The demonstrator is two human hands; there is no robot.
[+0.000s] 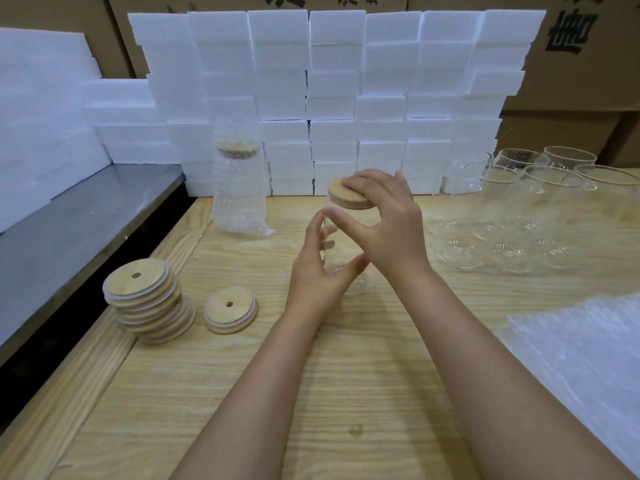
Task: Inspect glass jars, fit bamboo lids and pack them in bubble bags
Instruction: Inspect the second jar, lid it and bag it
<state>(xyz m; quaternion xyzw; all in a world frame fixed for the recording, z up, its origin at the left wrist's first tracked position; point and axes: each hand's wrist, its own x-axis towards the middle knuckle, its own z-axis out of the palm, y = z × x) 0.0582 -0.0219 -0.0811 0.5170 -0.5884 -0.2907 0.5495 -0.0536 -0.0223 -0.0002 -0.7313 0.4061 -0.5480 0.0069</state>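
Note:
A clear glass jar (pixel 341 258) stands upright on the wooden table (pixel 363 375) at the centre. My left hand (pixel 320 268) wraps around its body. My right hand (pixel 384 220) presses a round bamboo lid (pixel 341 195) onto the jar's mouth, fingers spread over the lid's top. A stack of several bamboo lids (pixel 149 303) with centre holes sits at the left. One single lid (pixel 230 309) lies beside the stack. A lidded jar in a bubble bag (pixel 239 188) stands upright behind, near the foam wall.
Several empty glass jars (pixel 526 206) stand at the right back. A pile of flat bubble bags (pixel 585 362) lies at the right front. White foam blocks (pixel 332 98) form a wall behind, with cardboard boxes beyond. A grey metal shelf (pixel 76 230) borders the table's left side.

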